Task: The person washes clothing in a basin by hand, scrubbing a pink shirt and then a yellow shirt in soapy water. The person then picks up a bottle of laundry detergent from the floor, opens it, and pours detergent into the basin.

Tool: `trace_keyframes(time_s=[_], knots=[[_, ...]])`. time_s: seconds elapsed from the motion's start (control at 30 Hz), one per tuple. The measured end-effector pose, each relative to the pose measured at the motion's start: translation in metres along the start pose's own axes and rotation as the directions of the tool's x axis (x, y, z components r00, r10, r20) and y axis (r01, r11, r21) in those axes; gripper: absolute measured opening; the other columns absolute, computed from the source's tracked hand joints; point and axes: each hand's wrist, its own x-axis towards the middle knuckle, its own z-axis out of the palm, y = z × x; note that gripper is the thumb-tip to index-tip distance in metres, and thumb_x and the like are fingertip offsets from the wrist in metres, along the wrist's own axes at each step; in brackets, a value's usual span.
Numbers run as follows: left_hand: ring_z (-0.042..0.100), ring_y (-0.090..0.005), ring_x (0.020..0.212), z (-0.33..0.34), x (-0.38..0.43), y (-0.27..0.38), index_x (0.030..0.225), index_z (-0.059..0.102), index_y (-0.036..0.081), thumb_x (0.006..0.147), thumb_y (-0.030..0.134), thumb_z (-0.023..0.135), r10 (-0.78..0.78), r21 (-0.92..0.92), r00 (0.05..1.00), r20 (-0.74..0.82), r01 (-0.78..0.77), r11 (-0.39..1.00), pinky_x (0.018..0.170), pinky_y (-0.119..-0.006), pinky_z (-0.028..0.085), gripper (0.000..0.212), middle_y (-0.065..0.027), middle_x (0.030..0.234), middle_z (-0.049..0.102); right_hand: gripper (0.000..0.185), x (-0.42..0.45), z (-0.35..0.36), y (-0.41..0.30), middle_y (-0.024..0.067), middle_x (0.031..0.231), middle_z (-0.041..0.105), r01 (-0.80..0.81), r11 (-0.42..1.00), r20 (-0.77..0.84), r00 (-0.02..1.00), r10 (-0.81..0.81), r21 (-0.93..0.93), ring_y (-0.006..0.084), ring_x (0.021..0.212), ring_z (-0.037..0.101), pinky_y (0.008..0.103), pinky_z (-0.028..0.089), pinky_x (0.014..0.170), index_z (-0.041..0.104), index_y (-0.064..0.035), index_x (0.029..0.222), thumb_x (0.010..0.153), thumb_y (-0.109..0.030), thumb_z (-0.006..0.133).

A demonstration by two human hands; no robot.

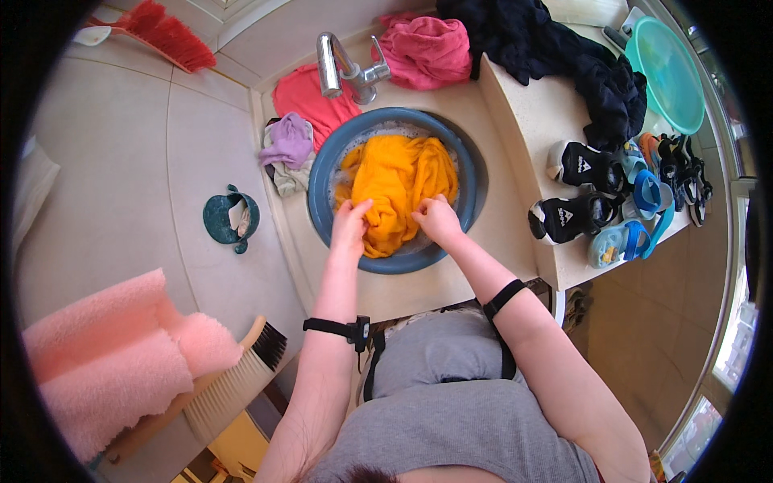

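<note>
A blue plastic basin (395, 265) sits in the sink and holds soapy water with foam along its inner wall. Bunched up in it is a wet orange-yellow cloth (395, 169), part of which rises above the suds. My left hand (351, 226) grips the near left edge of this cloth between thumb and fingers. On the near right side, my right hand (438, 220) pinches a fold of the same cloth. Behind the basin stands a chrome faucet (356, 72), and no water is seen running from it.
Pink cloth (429, 51), coral cloth (311, 99) and lilac cloth (288, 142) lie around the faucet. Dark clothing (567, 54), black shoes (583, 166) and a turquoise basin (667, 75) occupy the right ledge. A green wall-mounted soap holder (218, 217), brush (229, 386) and pink towel (115, 356) are left.
</note>
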Motion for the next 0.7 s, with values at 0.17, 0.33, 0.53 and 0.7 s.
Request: trace_keyframes(time_s=[0.17, 0.33, 0.53, 0.7], knots=[[0.049, -0.0043, 0.071, -0.021, -0.025, 0.034, 0.094, 0.045, 0.010, 0.076, 0.007, 0.054, 0.050, -0.278, 0.996, -0.075, -0.069, 0.958, 0.039, -0.014, 0.030, 0.020, 0.0001, 0.090, 0.053, 0.020, 0.005, -0.011, -0.008, 0.0186, 0.094, 0.051, -0.127, 0.895, 0.059, 0.992, 0.112, 0.428, 0.0344, 0.084, 0.052, 0.0352, 0.043, 0.072, 0.052, -0.0006, 0.082, 0.070, -0.016, 0.055], [0.049, -0.0032, 0.069, -0.038, -0.039, 0.056, 0.091, 0.049, 0.010, 0.079, 0.008, 0.050, 0.126, -0.477, 0.992, -0.023, -0.122, 0.871, 0.038, -0.014, 0.027, 0.012, 0.0005, 0.090, 0.055, 0.053, 0.008, -0.007, -0.002, 0.0256, 0.119, 0.033, -0.070, 0.948, -0.153, 0.981, 0.122, 0.309, 0.0387, 0.103, 0.040, 0.0364, 0.037, 0.087, 0.037, 0.0013, 0.110, 0.066, -0.015, 0.060], [0.051, -0.0048, 0.074, -0.060, -0.028, 0.072, 0.092, 0.051, 0.008, 0.082, 0.010, 0.048, 0.158, -0.565, 0.987, -0.015, -0.138, 0.813, 0.038, -0.015, 0.028, 0.011, -0.0004, 0.091, 0.057, 0.064, 0.029, 0.019, 0.004, 0.0209, 0.112, 0.045, -0.417, 0.804, 0.088, 0.902, 0.422, 0.424, 0.0301, 0.102, 0.046, 0.0322, 0.039, 0.085, 0.030, 0.0045, 0.118, 0.067, -0.016, 0.063], [0.051, -0.0112, 0.087, -0.072, -0.012, 0.065, 0.105, 0.045, 0.007, 0.081, 0.010, 0.048, 0.246, -0.463, 0.969, -0.028, -0.230, 0.856, 0.057, -0.022, 0.041, 0.024, -0.0031, 0.102, 0.052, 0.052, 0.022, 0.000, 0.000, 0.0121, 0.104, 0.050, -0.483, 0.558, 0.486, 0.860, 0.158, 0.674, 0.0204, 0.091, 0.051, 0.0293, 0.042, 0.077, 0.038, 0.0012, 0.111, 0.068, -0.013, 0.063]])
